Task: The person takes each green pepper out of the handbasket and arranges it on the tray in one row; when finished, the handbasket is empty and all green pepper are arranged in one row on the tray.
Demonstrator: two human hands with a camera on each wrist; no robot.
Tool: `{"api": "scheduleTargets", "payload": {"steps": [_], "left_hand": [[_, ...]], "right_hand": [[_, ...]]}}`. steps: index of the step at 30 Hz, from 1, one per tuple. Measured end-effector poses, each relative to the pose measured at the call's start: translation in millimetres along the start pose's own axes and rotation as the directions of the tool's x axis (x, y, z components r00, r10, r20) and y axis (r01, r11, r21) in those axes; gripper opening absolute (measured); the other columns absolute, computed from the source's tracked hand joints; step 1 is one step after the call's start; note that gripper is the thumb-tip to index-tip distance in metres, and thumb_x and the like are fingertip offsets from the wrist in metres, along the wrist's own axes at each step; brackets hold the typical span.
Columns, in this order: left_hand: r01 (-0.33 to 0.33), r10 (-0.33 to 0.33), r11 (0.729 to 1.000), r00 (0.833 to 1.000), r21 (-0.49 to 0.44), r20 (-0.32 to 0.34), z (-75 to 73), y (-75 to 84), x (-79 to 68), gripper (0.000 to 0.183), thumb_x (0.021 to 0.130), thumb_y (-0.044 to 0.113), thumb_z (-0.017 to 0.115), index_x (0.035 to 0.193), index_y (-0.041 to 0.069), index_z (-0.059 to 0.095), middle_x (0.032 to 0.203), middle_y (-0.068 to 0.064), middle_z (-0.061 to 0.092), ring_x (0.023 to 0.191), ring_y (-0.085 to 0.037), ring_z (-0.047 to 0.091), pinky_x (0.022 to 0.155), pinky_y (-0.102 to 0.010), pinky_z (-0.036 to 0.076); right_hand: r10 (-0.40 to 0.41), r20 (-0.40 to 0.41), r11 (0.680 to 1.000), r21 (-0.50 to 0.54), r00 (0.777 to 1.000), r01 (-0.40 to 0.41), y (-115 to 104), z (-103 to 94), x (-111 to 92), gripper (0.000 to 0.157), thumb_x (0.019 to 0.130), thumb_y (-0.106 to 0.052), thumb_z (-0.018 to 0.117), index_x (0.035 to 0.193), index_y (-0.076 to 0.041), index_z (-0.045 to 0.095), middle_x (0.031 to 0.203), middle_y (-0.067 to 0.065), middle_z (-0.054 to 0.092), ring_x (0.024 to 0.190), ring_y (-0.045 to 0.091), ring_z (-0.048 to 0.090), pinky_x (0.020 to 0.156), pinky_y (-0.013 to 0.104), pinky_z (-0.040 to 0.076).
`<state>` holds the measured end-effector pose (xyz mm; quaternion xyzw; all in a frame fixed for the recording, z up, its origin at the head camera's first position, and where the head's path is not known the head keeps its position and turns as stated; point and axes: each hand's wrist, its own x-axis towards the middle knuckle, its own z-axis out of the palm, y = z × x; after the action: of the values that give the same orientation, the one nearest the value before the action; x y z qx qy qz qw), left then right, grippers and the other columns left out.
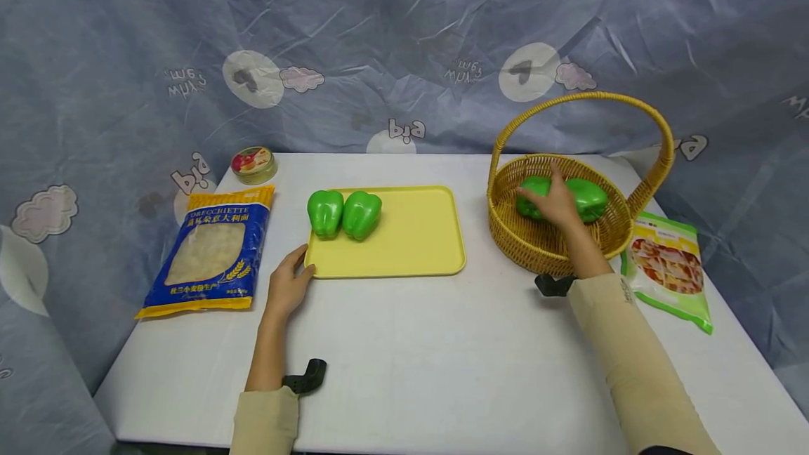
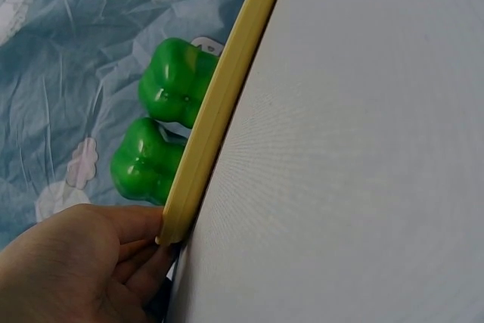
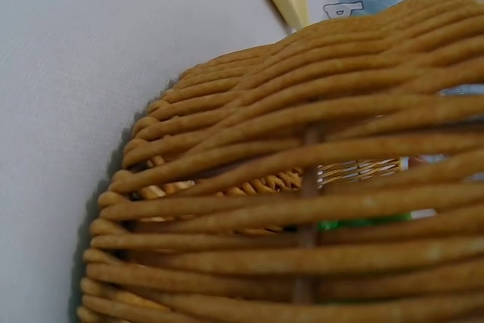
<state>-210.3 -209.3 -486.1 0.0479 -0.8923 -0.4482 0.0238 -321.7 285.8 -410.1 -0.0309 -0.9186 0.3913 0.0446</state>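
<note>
green peppers (image 1: pixel 325 215): two on tray (image 1: pixel 417 234), two in basket (image 1: pixel 515 244)

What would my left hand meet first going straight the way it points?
The tray; your left hand touches its edge. Beyond, the left pepper on it looks next, though depth is unclear.

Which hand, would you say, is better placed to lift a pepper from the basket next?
Probably the right hand: it is at the green peppers in the basket, while the left hand holds the yellow tray.
</note>
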Motion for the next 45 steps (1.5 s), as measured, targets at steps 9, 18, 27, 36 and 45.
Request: {"api": "scheduleTargets", "payload": {"steps": [9, 18, 27, 36, 45], "left_hand": [[0.023, -0.023, 1.0, 1.0, -0.018, 0.011, 0.0, 0.1, 0.3, 0.051, 0.094, 0.014, 0.051, 0.142, 0.004, 0.035, 0.142, -0.016, 0.037, 0.133, -0.031, 0.028, 0.11, -0.045, 0.021], [0.018, -0.018, 1.0, 1.0, -0.007, 0.005, 0.3, 0.0, -0.4, 0.051, 0.094, 0.014, 0.051, 0.141, 0.003, 0.035, 0.142, -0.017, 0.038, 0.133, -0.032, 0.029, 0.11, -0.045, 0.022], [0.014, -0.014, 1.0, 1.0, -0.011, 0.001, 0.6, -0.4, 0.2, 0.051, 0.094, 0.014, 0.051, 0.141, 0.003, 0.036, 0.141, -0.017, 0.038, 0.133, -0.032, 0.029, 0.11, -0.045, 0.022], [0.013, -0.013, 1.0, 1.0, -0.004, -0.004, 1.6, -2.0, -0.3, 0.051, 0.094, 0.016, 0.051, 0.141, 0.003, 0.036, 0.141, -0.017, 0.039, 0.132, -0.031, 0.03, 0.11, -0.044, 0.022], [0.017, -0.017, 1.0, 1.0, -0.016, 0.007, 1.3, -2.3, 0.2, 0.051, 0.094, 0.015, 0.051, 0.141, 0.004, 0.035, 0.141, -0.017, 0.038, 0.133, -0.031, 0.029, 0.11, -0.044, 0.022]], "right_hand": [[-0.008, 0.075, 0.999, -0.052, 0.997, 0.012, 5.8, 1.8, 3.9, 0.094, 0.089, -0.043, 0.056, 0.146, -0.001, -0.006, 0.144, 0.035, 0.013, 0.128, 0.051, 0.02, 0.101, 0.062, 0.023], [0.004, 0.05, 0.998, -0.061, 0.999, -0.001, 10.3, 3.6, 3.6, 0.09, 0.088, -0.044, 0.057, 0.146, 0.002, 0.007, 0.135, 0.035, 0.029, 0.12, 0.05, 0.033, 0.095, 0.06, 0.033], [-0.003, 0.02, 0.998, -0.057, 1.0, 0.004, 6.6, 3.6, 3.2, 0.083, 0.088, -0.039, 0.06, 0.147, -0.003, 0.014, 0.134, 0.033, 0.032, 0.116, 0.049, 0.038, 0.089, 0.06, 0.038], [-0.044, -0.013, 0.998, -0.04, 0.999, 0.044, 4.6, 3.1, 1.0, 0.082, 0.087, -0.041, 0.061, 0.148, -0.007, 0.017, 0.14, 0.029, 0.029, 0.118, 0.049, 0.036, 0.091, 0.061, 0.036], [-0.112, -0.076, 0.993, -0.05, 0.991, 0.109, -10.8, -7.6, -16.6, 0.084, 0.083, -0.042, 0.065, 0.148, -0.011, 0.02, 0.144, 0.025, 0.027, 0.122, 0.048, 0.033, 0.093, 0.063, 0.032]]}}
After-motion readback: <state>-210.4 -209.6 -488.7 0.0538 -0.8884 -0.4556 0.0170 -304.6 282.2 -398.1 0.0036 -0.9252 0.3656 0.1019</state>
